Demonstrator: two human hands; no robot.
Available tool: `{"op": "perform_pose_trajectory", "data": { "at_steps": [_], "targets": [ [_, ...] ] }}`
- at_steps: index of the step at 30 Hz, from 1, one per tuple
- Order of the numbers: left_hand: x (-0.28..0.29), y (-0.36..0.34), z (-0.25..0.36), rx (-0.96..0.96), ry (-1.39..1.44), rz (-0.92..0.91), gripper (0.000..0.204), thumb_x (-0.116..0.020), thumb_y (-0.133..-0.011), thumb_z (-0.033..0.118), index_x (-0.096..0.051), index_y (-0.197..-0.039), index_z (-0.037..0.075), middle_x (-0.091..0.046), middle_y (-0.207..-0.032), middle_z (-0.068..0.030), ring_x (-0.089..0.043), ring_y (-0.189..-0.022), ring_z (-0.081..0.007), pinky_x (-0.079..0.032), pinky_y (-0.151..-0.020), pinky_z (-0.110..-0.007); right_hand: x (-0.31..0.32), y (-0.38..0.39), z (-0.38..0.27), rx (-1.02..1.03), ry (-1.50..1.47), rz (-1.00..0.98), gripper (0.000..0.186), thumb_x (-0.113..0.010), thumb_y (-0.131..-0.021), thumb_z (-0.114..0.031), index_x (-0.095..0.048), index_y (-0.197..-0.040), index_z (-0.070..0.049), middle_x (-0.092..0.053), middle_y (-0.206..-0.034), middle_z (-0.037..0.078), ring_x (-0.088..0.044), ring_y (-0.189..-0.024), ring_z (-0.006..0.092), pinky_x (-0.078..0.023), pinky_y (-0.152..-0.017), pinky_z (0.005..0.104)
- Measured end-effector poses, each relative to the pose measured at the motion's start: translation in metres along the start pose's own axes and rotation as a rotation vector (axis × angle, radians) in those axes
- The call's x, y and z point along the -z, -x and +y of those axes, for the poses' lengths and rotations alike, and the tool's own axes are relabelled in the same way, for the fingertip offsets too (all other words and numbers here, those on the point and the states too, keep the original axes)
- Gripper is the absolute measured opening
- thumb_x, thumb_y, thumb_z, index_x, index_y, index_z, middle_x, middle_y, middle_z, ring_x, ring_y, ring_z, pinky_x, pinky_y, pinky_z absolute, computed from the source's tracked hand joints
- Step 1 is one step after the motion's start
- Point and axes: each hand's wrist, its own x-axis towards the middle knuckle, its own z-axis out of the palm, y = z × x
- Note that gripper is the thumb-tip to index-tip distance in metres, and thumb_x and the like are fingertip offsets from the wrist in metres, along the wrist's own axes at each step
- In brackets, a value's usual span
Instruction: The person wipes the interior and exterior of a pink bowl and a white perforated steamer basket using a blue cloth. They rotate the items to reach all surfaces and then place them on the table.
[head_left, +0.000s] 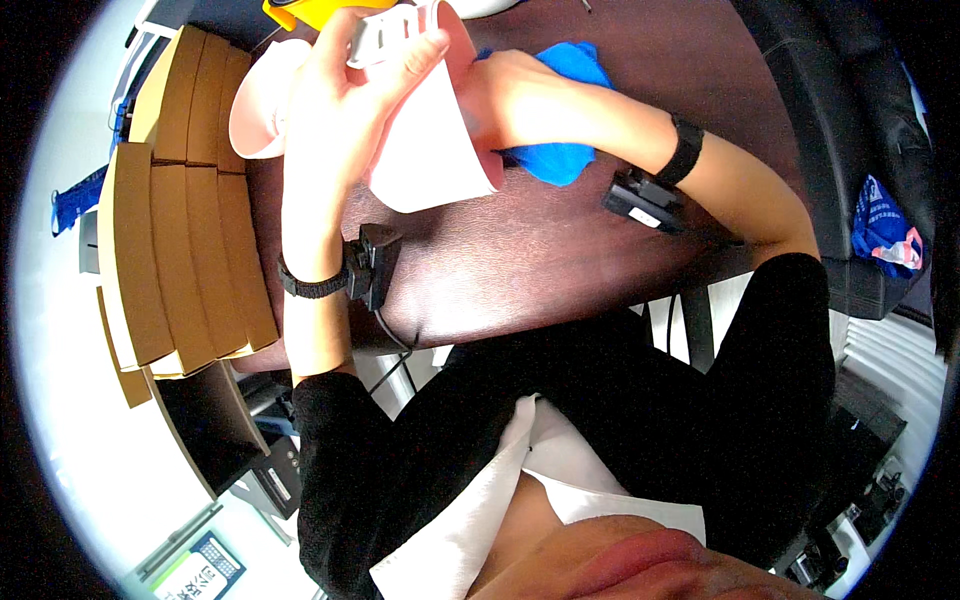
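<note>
At the top of the view, over the dark wood table, is a pale pink plastic object (420, 160) with a flared, wide end and a light grey slotted panel (385, 38). A rounded pink part (262, 105) sticks out at its left. My left hand (345, 85) is closed around the object, its thumb lying along the panel's edge. My right hand (490, 90) reaches to its right side; the fingers are hidden by the flared part, so their grip does not show. A blue cloth (555, 163) lies under my right wrist.
Stacked brown cardboard boxes (190, 250) line the table's left side. Something yellow (322, 12) is at the far edge of the view. A black chair (800, 130) stands at the right, with a blue bag (885, 235) on it. A cable (395, 340) hangs from my left wrist's black device.
</note>
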Motion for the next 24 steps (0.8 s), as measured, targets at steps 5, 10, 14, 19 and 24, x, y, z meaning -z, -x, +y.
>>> {"op": "perform_pose_trajectory", "data": {
  "at_steps": [5, 10, 14, 19, 24],
  "targets": [
    [-0.006, -0.001, 0.003, 0.047, 0.059, 0.019, 0.040, -0.069, -0.086, 0.030, -0.061, -0.112, 0.001, -0.066, -0.095, -0.0091, -0.061, -0.083, -0.0110, -0.048, -0.073, -0.024, 0.007, 0.024, -0.006, 0.089, -0.397, 0.047, 0.031, -0.069, -0.068, -0.029, -0.068, -0.090, -0.007, -0.066, -0.075, 0.019, -0.065, -0.070, 0.0351, -0.052, -0.064, 0.0424],
    [-0.005, 0.005, 0.009, 0.005, -0.114, 0.070, 0.039, -0.070, -0.085, 0.031, -0.062, -0.111, 0.003, -0.066, -0.097, -0.0088, -0.060, -0.086, -0.0134, -0.047, -0.079, -0.026, -0.001, 0.032, -0.013, 0.093, -0.736, 0.041, 0.035, -0.069, -0.068, -0.030, -0.067, -0.091, -0.003, -0.065, -0.073, 0.021, -0.064, -0.066, 0.0357, -0.052, -0.063, 0.0432],
    [0.002, 0.015, 0.003, -0.077, -0.159, 0.027, 0.040, -0.070, -0.084, 0.031, -0.061, -0.111, 0.002, -0.065, -0.097, -0.0091, -0.059, -0.089, -0.0145, -0.047, -0.082, -0.029, 0.013, 0.039, -0.026, 0.117, -0.668, -0.052, 0.044, -0.072, -0.070, -0.017, -0.062, -0.110, 0.000, -0.066, -0.101, 0.020, -0.064, -0.092, 0.0344, -0.050, -0.084, 0.0389],
    [0.006, 0.009, -0.009, -0.181, -0.101, 0.008, 0.040, -0.077, -0.078, 0.030, -0.060, -0.102, 0.003, -0.068, -0.081, -0.0082, -0.065, -0.073, -0.0121, -0.051, -0.065, -0.026, -0.008, 0.038, -0.014, 0.298, -0.286, 0.301, 0.038, -0.071, -0.066, -0.028, -0.064, -0.098, -0.008, -0.067, -0.085, 0.015, -0.065, -0.084, 0.0345, -0.051, -0.077, 0.0434],
    [0.006, 0.009, -0.008, -0.186, -0.088, -0.018, 0.041, -0.078, -0.078, 0.030, -0.060, -0.102, 0.002, -0.068, -0.083, -0.0077, -0.063, -0.074, -0.0112, -0.051, -0.065, -0.026, -0.009, 0.031, -0.003, 0.254, 0.082, 0.375, 0.024, -0.062, -0.074, -0.021, -0.065, -0.096, -0.011, -0.066, -0.086, 0.009, -0.064, -0.086, 0.0265, -0.048, -0.080, 0.0382]
  ]
}}
